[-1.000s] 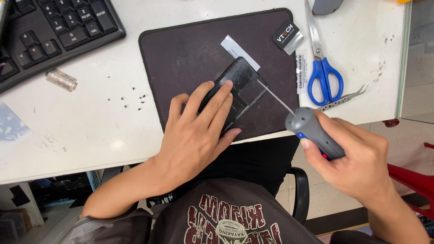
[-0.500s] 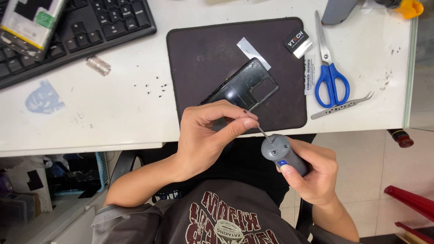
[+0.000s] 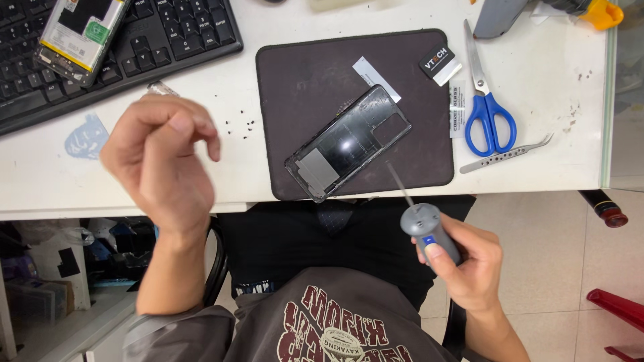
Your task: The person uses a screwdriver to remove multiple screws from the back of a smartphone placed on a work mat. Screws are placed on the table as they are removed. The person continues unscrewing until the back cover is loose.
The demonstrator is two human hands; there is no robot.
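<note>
From where I watched, the right hand (image 3: 469, 258) was wrapped around a grey electric screwdriver (image 3: 429, 231) at lower right of the frame, thumb on its blue button, thin bit aimed up toward the phone (image 3: 349, 142). That phone lay opened, back off, slanted on the dark mat (image 3: 295, 74) in the middle of the counter (image 3: 221, 174). The left hand (image 3: 161, 161) hovered at the left, fingers loosely curled, pinching nothing I could make out. I reckoned it was the unscrewing stage; next the bit needed seating square in a screw head. Scissors (image 3: 488, 110) and tweezers (image 3: 506, 154) sat right of the mat.
</note>
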